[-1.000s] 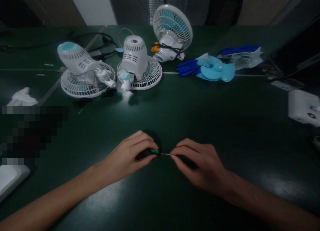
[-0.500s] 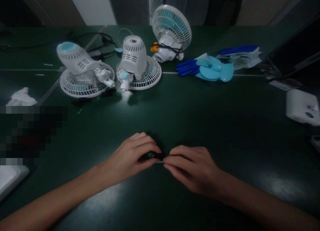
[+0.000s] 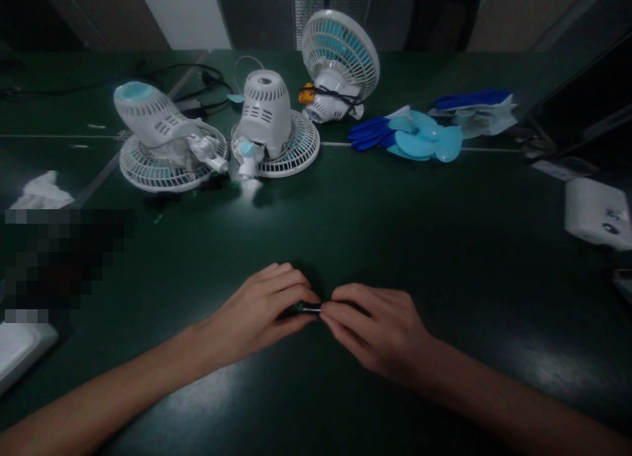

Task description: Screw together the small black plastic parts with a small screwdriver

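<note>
Near the front middle of the dark green table [image 3: 375, 226], my left hand [image 3: 274, 304] curls its fingers and thumb around a small dark object [image 3: 310, 308] with a bright thin strip. My right hand [image 3: 378, 324] meets it from the right, its thumb and fingertips pinched at the object's right end. The fingertips of both hands nearly touch. Most of the object is hidden by the fingers, so what it is cannot be made out.
Behind the hands lie two face-down white fans [image 3: 172, 137] [image 3: 269, 124]; a third fan [image 3: 340, 61] leans farther back. Blue fan blades [image 3: 427, 137] rest by blue gloves [image 3: 370, 133]. A white box [image 3: 595, 212] is at right, white tissue [image 3: 42, 193] at left.
The bright thin strip between the fingertips has moved slightly up and now lies against the dark object. My right fingertips have shifted a little up and left.
</note>
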The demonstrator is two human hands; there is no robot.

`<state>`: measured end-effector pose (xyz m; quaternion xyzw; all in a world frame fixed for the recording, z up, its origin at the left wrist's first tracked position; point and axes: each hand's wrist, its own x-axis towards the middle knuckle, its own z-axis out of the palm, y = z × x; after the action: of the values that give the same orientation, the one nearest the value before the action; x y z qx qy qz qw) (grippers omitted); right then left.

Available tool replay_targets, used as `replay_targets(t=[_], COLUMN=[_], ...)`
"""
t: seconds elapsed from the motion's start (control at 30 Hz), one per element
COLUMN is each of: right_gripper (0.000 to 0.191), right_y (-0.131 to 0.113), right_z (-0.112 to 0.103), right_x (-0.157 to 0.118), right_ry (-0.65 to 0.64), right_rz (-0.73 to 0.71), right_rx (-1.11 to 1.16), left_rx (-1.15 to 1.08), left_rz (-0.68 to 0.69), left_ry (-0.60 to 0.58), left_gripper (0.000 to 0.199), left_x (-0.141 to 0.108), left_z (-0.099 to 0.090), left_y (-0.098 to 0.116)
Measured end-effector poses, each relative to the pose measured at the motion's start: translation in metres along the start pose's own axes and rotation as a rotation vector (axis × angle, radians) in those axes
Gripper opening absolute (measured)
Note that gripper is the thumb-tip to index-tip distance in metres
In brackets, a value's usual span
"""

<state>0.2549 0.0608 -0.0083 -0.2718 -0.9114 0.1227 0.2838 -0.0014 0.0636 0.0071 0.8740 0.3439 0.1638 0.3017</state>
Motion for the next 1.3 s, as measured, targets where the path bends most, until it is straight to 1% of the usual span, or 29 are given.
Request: replay_targets(t=[0.1, 0.27, 0.33, 0.4, 0.5, 0.53, 0.6, 0.7, 0.77, 0.87, 0.93, 1.03, 1.1, 1.17, 1.23, 1.3], right_gripper=[0.009, 0.01, 0.01, 0.011, 0.011, 0.011, 0.011, 0.012, 0.012, 0.012, 0.013, 0.013, 0.012, 0.012, 0.012, 0.012], right_y=[-0.001, 0.0, 0.001, 0.002, 0.003, 0.003, 0.002, 0.002, 0.003, 0.003, 0.003, 0.004, 0.004, 0.004, 0.004, 0.004], right_z=[0.0, -0.005, -0.008, -0.01, -0.012, -0.012, -0.012, -0.012, -0.013, -0.013, -0.013, -0.012, -0.012, -0.012, -0.012, -0.011], right_x=[0.001, -0.001, -0.003, -0.004, -0.004, -0.003, -0.003, -0.003, -0.004, -0.004, -0.004, -0.004, -0.004, -0.004, -0.004, -0.004], right_ry=[0.022, 0.027, 0.036, 0.044, 0.047, 0.046, 0.047, 0.045, 0.033, 0.017, 0.019, 0.024, 0.027, 0.028, 0.022, 0.014], right_rz=[-0.002, 0.051, 0.071, 0.092, 0.107, 0.111, 0.117, 0.118, 0.121, 0.125, 0.123, 0.119, 0.118, 0.121, 0.127, 0.13], right_rx=[0.016, 0.045, 0.076, 0.105, 0.124, 0.13, 0.146, 0.173, 0.178, 0.173, 0.173, 0.172, 0.171, 0.175, 0.175, 0.173], left_rx=[0.009, 0.027, -0.004, -0.054, -0.073, -0.053, 0.016, 0.139, 0.226, 0.365, 0.433, 0.452, 0.386, 0.305, 0.296, 0.353], left_rz=[0.0, 0.004, 0.009, 0.009, -0.021, -0.038, -0.078, -0.184, -0.292, -0.457, -0.553, -0.615, -0.621, -0.641, -0.69, -0.717], left_ry=[-0.002, 0.009, -0.023, -0.083, -0.126, -0.115, -0.055, 0.117, 0.236, 0.377, 0.432, 0.463, 0.469, 0.475, 0.455, 0.411], left_gripper=[0.015, 0.016, 0.018, 0.023, 0.029, 0.03, 0.031, 0.03, 0.029, 0.033, 0.037, 0.042, 0.05, 0.063, 0.072, 0.071], left_x=[0.001, -0.004, -0.01, -0.017, -0.028, -0.031, -0.036, -0.041, -0.045, -0.053, -0.059, -0.067, -0.073, -0.078, -0.083, -0.086], left_z=[0.001, 0.0, -0.006, -0.013, -0.028, -0.033, -0.043, -0.062, -0.075, -0.093, -0.1, -0.106, -0.109, -0.114, -0.119, -0.125], left_y=[0.0, 0.001, 0.002, 0.001, -0.012, -0.019, -0.04, -0.073, -0.09, -0.105, -0.11, -0.115, -0.117, -0.118, -0.116, -0.114])
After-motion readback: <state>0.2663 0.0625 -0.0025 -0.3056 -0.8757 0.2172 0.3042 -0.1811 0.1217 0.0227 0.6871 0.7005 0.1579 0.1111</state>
